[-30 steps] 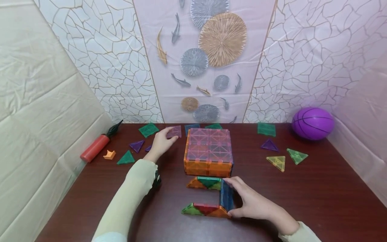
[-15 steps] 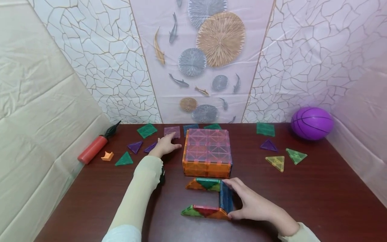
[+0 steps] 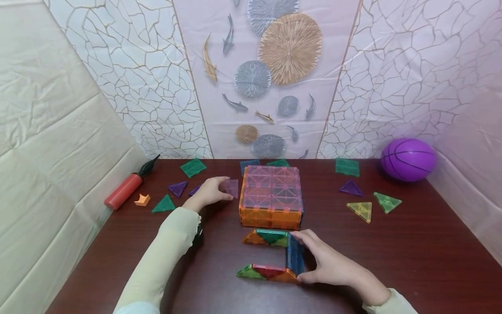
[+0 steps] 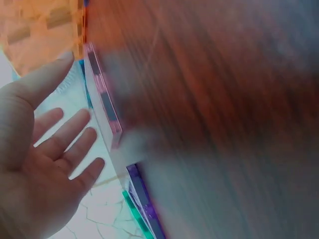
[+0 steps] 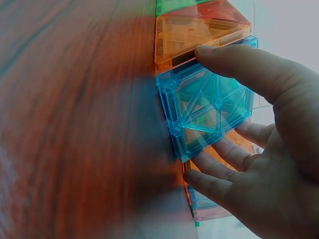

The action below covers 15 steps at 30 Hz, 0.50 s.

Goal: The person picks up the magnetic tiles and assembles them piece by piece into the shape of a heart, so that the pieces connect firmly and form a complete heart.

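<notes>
In the head view my left hand (image 3: 211,192) reaches to a pink square magnetic tile (image 3: 231,188) lying flat left of the box of tiles. The left wrist view shows that hand with spread, loosely bent fingers, apart from the pink tile (image 4: 104,94). My right hand (image 3: 329,261) holds an upright blue square magnetic tile (image 3: 295,254) between thumb and fingers. The blue tile (image 5: 209,107) joins two standing rows of triangle tiles: a green, red and orange front row (image 3: 267,273) and an orange and green back row (image 3: 266,237).
Behind the rows stands a box of orange and pink tiles (image 3: 271,198). Loose tiles lie around, including a purple triangle (image 3: 178,189), a green triangle (image 3: 164,204) and a yellow triangle (image 3: 361,210). A red pump (image 3: 124,191), an orange crown-shaped piece (image 3: 142,200) and a purple ball (image 3: 408,159) lie near the sides.
The pink tile has slid nearer, from the back row of loose tiles to beside the box, with my left hand at it. My right hand keeps its place on the blue tile.
</notes>
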Available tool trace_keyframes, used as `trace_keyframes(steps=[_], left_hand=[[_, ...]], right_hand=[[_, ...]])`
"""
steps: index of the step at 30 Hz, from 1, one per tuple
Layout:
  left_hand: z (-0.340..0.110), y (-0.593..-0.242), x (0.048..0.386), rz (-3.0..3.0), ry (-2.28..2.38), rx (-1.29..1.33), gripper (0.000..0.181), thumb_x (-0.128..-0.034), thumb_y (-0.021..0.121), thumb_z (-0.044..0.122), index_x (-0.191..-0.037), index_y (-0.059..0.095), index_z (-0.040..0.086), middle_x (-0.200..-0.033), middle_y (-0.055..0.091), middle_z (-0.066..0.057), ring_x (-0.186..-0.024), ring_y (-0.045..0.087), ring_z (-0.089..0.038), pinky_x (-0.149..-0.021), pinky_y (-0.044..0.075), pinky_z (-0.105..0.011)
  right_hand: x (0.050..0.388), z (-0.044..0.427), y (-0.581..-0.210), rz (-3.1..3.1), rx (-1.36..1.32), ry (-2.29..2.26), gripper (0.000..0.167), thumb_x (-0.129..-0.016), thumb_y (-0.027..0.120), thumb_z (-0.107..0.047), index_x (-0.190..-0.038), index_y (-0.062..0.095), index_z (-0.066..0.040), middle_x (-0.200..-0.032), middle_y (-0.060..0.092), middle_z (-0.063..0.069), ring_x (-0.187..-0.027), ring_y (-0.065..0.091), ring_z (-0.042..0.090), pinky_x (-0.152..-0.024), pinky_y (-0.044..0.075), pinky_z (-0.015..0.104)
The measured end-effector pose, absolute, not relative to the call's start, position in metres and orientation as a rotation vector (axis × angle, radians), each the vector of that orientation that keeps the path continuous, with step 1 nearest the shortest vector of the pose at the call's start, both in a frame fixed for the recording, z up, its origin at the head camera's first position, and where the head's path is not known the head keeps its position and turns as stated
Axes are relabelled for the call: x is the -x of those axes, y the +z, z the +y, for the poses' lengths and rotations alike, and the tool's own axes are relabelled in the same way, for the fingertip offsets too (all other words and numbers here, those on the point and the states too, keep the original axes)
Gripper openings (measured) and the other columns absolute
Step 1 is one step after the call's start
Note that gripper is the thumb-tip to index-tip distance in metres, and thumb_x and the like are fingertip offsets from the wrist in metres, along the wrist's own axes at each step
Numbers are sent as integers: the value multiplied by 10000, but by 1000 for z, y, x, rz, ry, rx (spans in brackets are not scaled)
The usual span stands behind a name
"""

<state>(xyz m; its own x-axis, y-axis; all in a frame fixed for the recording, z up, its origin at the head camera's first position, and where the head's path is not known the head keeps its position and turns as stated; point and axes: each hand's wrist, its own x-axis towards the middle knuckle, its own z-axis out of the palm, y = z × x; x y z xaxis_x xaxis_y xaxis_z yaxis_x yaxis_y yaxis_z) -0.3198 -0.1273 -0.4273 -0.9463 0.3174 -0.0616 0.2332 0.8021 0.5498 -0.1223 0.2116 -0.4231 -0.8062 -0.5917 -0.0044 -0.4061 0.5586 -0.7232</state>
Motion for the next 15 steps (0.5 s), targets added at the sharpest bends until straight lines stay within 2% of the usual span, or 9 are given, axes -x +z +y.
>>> trace_keyframes(steps=[4,8,11,15], left_hand=[[-130,-427,326,2825,832,-486,864,-762,821,271,-1474,380,57,-1494,388,-178,-1376,342,-356,-1113,283,-518],[-131,-432,329,2732,874,-468,963,-749,834,246,-1522,280,90,-1545,312,-152,-1413,283,-342,-1132,236,-526],[-130,-434,330,2686,888,-430,951,-758,827,223,-1526,278,114,-1539,325,-148,-1405,302,-337,-1126,250,-526],[-127,-433,330,2714,880,-411,886,-747,832,219,-1487,364,82,-1487,410,-160,-1351,386,-335,-1100,310,-512]], right_hand=[[122,212,-424,2552,833,-1088,883,-764,812,-329,-1453,323,-76,-1333,389,78,-1214,458,292,-964,450,417],[123,211,-424,2547,832,-1092,880,-763,813,-332,-1456,323,-99,-1345,384,70,-1223,455,290,-974,446,397],[123,212,-424,2547,834,-1093,878,-762,812,-342,-1458,326,-116,-1347,384,63,-1223,455,286,-982,442,377],[123,213,-424,2545,827,-1094,886,-763,810,-348,-1463,322,-110,-1352,382,67,-1225,452,287,-977,443,396]])
